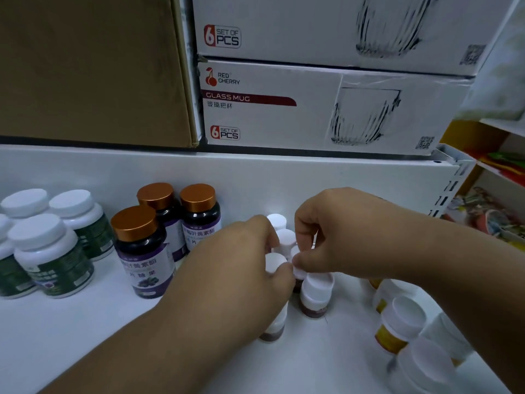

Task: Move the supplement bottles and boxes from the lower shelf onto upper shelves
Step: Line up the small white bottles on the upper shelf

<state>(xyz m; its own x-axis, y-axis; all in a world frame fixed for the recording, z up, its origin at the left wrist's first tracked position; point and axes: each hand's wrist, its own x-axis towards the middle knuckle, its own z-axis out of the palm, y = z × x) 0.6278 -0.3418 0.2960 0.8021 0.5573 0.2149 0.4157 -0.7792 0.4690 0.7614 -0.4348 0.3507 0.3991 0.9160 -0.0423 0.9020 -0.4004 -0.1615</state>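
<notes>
Yellow bottles [397, 325] nearest, bottom right on shelf [85, 336]; above it, mug boxes [312, 109] w/ brown carton [93, 69]; L hand [244, 268] grips a white-cap bottle [274, 280]; R hand [338, 231] pinches cap of next small bottle [298, 268]; purple bottles [145, 251] & green bottles [54, 251] left

My left hand [244, 268] covers most of the small bottle [274, 314] I'm gripping, label hidden. Yellow bottles [397, 328] on the right are blurry and partly behind my right arm [454, 280]. Green bottles [54, 251] get cut off at the left edge.
</notes>
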